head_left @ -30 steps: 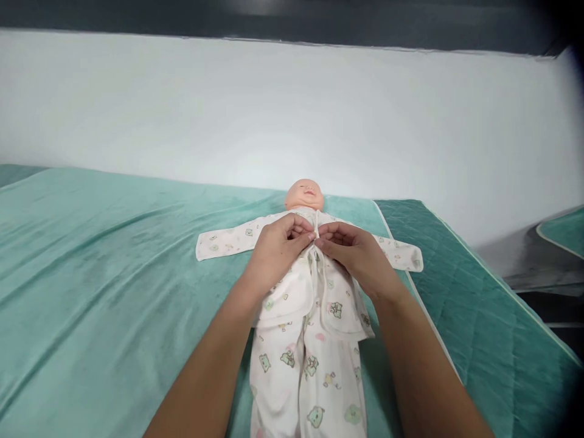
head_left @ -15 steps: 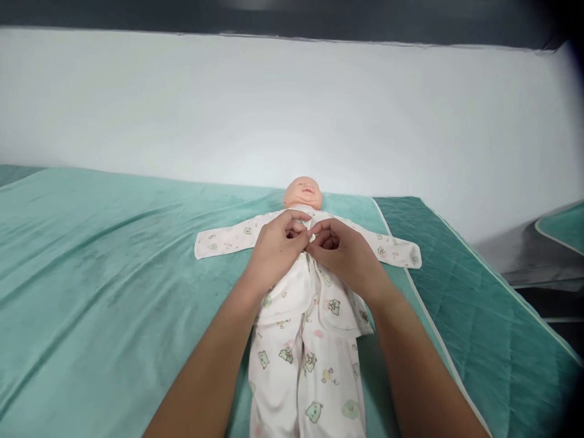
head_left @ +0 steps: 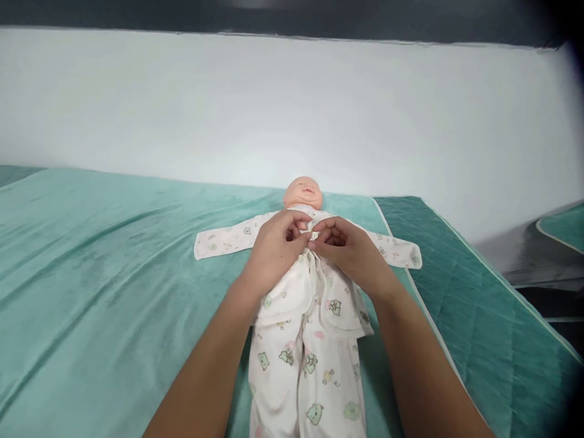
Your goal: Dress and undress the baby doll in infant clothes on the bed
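A baby doll [head_left: 303,192] lies on its back, head away from me, arms spread. It wears a white jacket [head_left: 287,293] and matching trousers [head_left: 278,383] printed with small green bears. Over the chest, my left hand [head_left: 279,240] pinches the jacket's front edge between thumb and fingers. Close beside it, my right hand [head_left: 343,243] is closed on a small pale button [head_left: 314,236] at the jacket's front. The fingertips of both hands nearly meet there. Below them the jacket's two front edges hang apart over the trousers.
A light green sheet [head_left: 114,274] with folds covers the bed. To the right lies a darker quilted green pad [head_left: 469,304] with a pale border. Behind the doll stands a white wall [head_left: 292,109]. Another green padded edge [head_left: 563,226] shows at far right.
My right hand's fingers have shifted slightly and the button shows more plainly between the fingertips. My left hand stays almost where it was. The doll has barely moved.
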`<state>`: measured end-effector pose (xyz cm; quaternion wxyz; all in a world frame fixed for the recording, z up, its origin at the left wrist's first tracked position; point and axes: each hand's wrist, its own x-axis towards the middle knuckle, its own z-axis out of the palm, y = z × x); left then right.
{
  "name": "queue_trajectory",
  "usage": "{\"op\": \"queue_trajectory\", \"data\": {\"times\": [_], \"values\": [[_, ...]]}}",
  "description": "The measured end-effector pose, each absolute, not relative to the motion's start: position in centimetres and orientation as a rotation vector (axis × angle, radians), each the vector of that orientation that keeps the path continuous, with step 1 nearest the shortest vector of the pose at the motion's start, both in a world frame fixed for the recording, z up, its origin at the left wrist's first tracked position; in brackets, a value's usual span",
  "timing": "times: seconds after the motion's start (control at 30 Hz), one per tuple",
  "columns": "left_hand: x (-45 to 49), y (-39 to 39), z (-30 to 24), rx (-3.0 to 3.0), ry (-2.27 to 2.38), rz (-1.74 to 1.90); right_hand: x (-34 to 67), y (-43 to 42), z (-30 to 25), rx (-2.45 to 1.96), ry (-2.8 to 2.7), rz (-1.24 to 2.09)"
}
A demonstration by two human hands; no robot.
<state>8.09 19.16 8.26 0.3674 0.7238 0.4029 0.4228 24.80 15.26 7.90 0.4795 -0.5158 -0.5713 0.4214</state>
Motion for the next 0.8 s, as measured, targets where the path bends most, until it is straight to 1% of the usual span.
{"op": "queue_trajectory", "data": {"times": [0.1, 0.27, 0.4, 0.53, 0.8], "values": [[8.1, 19.4, 7.8, 2.06, 1.048, 1.166, 25.0, 15.4, 7.9, -1.235, -1.365, 1.041], [7.9, 19.9, 7.3, 2.161, 1.044, 1.238, 25.0, 15.7, 7.2, -1.161, -1.216, 0.998], [7.7, 20.3, 7.1, 2.219, 1.087, 1.217, 24.7, 16.0, 6.6, -1.245, -1.188, 0.744], [7.6, 20.5, 7.2, 2.237, 1.131, 1.082, 24.5, 16.5, 6.0, -1.242, -1.389, 0.443], [8.0, 22.3, 7.8, 2.186, 1.124, 1.014, 24.8, 17.4, 4.9, -1.267, -1.492, 0.492]]}}
